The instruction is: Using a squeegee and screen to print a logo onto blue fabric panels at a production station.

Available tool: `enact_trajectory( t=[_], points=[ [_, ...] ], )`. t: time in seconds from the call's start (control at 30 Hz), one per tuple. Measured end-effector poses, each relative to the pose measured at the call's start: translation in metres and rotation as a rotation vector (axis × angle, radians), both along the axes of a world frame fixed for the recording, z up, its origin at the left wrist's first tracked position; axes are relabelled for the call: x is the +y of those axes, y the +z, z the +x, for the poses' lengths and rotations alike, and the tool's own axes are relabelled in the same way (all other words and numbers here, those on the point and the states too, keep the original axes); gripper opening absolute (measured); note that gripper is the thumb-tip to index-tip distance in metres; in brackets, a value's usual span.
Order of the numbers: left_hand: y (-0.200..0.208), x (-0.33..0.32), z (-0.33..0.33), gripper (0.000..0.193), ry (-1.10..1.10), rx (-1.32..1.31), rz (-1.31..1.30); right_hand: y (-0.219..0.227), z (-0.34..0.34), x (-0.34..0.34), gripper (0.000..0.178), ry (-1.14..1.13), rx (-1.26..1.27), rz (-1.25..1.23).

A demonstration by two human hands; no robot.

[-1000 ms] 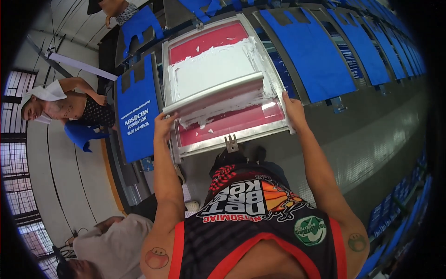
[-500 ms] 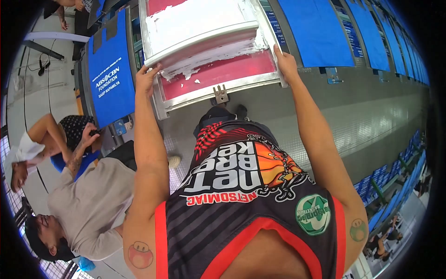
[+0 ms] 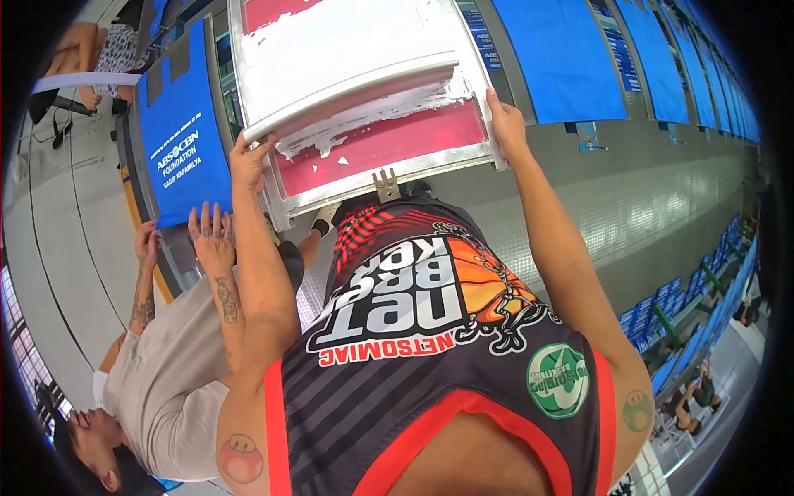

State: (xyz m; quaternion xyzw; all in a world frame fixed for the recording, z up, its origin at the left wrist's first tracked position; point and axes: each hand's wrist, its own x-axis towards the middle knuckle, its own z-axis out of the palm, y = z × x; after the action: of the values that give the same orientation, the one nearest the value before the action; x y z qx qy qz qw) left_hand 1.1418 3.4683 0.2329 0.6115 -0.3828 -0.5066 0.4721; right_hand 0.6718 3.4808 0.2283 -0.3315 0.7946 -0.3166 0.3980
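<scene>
A screen printing frame (image 3: 380, 172) with metal edges and red mesh lies in front of me. Thick white ink (image 3: 331, 54) covers much of the mesh, and its near strip is bare red with a few white flecks. Across the ink rests a long pale squeegee (image 3: 356, 95). My left hand (image 3: 248, 165) grips the frame's left side near the close corner, its fingertips by the squeegee's left end. On the opposite side, my right hand (image 3: 507, 124) holds the right edge, thumb on top. A metal bracket (image 3: 385, 186) sticks out from the frame's near edge.
Blue printed bag panels (image 3: 186, 124) lie left, and more blue panels (image 3: 562, 58) run in a row to the right. A co-worker in a grey shirt (image 3: 174, 372) stands close at my left, hands at the left panel's near edge. Grey floor (image 3: 612, 198) shows at right.
The co-worker in grey has turned and brought both hands to the left blue panel. The person in white has moved from beside it. My grip stays; the frame sits slightly lower and further left in view.
</scene>
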Motion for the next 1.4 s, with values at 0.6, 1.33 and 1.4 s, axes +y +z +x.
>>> enact_trajectory(
  t=[0.6, 1.33, 1.4],
  points=[
    [0.076, -0.022, 0.018, 0.035, -0.531, -0.857, -0.009, 0.112, 0.134, -0.049, 0.079, 0.925, 0.767, -0.570],
    [0.106, -0.125, 0.021, 0.026, -0.579, -1.230, -0.140, 0.097, 0.154, -0.145, 0.028, 0.985, 0.892, -0.241],
    [0.074, -0.147, 0.016, 0.023, -0.536, -1.281, -0.195, 0.069, 0.148, -0.176, 0.026, 0.918, 0.970, -0.571]
  ],
)
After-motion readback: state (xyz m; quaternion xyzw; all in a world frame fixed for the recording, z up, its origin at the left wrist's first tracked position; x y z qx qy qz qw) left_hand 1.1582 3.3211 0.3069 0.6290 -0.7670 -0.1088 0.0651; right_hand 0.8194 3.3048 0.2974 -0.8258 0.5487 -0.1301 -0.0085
